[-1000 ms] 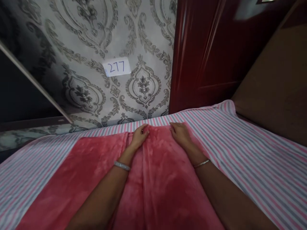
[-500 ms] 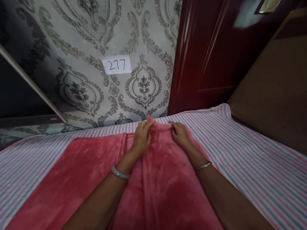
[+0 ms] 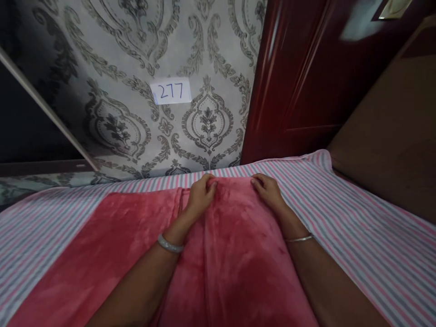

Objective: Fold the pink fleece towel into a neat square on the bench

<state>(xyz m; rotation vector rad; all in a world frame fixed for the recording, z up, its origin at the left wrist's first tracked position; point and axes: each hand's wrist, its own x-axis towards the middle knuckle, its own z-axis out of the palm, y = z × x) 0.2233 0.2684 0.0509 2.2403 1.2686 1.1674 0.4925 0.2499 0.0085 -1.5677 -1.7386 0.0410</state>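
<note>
My left hand [image 3: 201, 194] pinches the far edge of the red blanket [image 3: 248, 245]; my right hand [image 3: 269, 190] pinches that edge near its right corner. From where I watch, the blanket lies layered on the striped sheet [image 3: 361, 222], just short of the patterned wall [image 3: 136, 59] bearing a white card [image 3: 170, 91] marked 277.

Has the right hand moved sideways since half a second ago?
Yes. The right hand has shifted rightward, farther past the red door's lower left corner.
</note>
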